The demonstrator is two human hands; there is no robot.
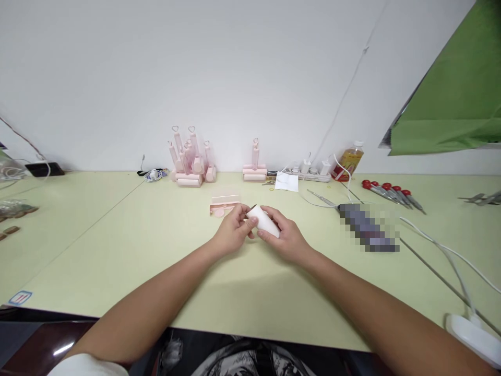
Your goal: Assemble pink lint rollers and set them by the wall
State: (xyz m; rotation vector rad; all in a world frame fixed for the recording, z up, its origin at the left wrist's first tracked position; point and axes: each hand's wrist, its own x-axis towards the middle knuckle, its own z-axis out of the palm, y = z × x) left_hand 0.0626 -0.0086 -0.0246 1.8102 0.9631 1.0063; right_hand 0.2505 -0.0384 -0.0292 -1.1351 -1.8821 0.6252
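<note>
A white roll (264, 221), tilted with its upper end to the left, is held between both hands above the table. My left hand (231, 230) grips the roll's left end, the thumb lying across it. My right hand (287, 235) wraps round the right side of the same roll, fingers behind and thumb in front. Just behind my left hand lies an open pink case (225, 204) on the pale green table (129, 250). Parts of the roll are hidden under the fingers.
Pink rollers with handles (189, 162) stand at the back left, and another group (255, 164) at the back centre. A white paper (287, 181), power strip, bottle (348, 161), red-ended tools (391, 193), cables and a pixelated dark object (368, 228) lie rightward.
</note>
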